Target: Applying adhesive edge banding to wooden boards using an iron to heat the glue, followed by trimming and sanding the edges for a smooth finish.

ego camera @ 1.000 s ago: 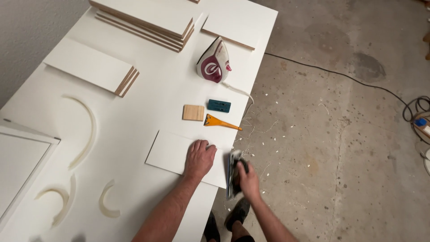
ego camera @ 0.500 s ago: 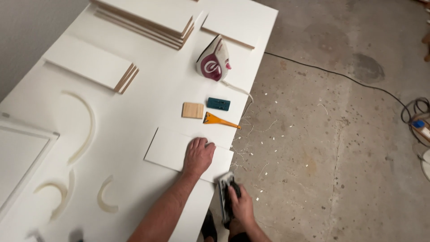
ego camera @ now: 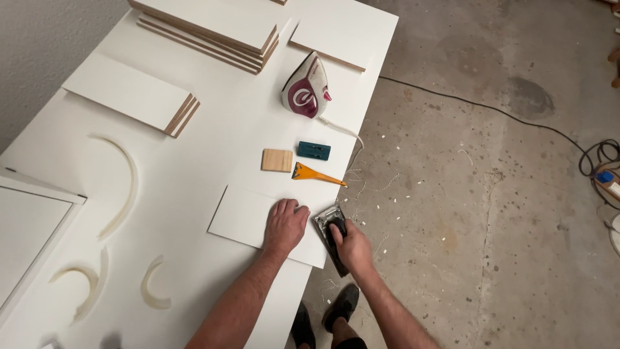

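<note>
My left hand lies flat, fingers together, on a white rectangular panel at the table's right edge. My right hand grips a dark hand tool, a flat grey-and-black block, held against the panel's right edge where it meets the table edge. Just beyond the panel lie an orange-handled scraper, a small wooden block and a teal block. A white and maroon clothes iron stands on its heel farther back, its white cord running off the table.
The white table carries stacked white boards, a pair of boards at left, another panel and curled strips of edge banding. Concrete floor at right has trimmings, a black cable and my shoes.
My right hand has slid the tool forward along the panel's edge, after pulling it back toward me half a second ago. The left hand stays pressed on the panel.
</note>
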